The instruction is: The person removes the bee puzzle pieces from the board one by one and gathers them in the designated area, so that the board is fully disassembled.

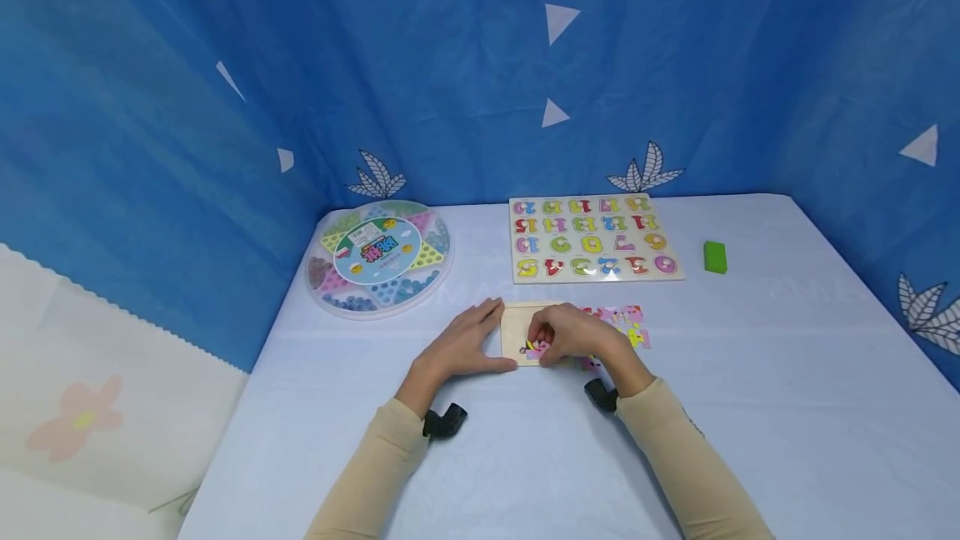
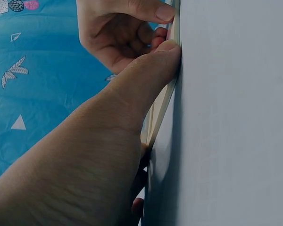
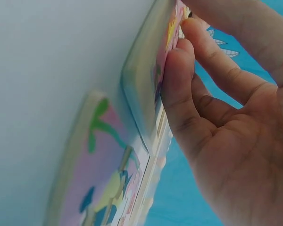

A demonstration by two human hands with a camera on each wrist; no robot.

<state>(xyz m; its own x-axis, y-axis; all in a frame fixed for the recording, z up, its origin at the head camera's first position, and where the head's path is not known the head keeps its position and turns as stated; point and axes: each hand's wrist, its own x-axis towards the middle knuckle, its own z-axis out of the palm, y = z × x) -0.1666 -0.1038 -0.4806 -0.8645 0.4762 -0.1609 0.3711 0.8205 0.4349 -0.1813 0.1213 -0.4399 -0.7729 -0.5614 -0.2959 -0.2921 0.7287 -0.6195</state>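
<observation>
A shallow wooden puzzle tray (image 1: 513,325) lies flat on the table in front of me. My left hand (image 1: 465,342) holds its left side, with the thumb along the near edge and the fingers by the far left corner. Over the tray, my right hand (image 1: 572,332) pinches a small jigsaw piece (image 1: 536,352), pink with yellow and dark marks, low against the tray floor. Fingers hide much of that piece and the tray's right part. Loose jigsaw pieces (image 1: 636,317), pink and yellow, lie right of the tray, partly under the right wrist.
Behind the tray lies a wooden number board (image 1: 597,238). A round clear bead box (image 1: 378,260) is at the back left, and a green block (image 1: 715,257) at the back right. Blue cloth (image 1: 480,65) hangs behind the white-covered table (image 1: 750,407).
</observation>
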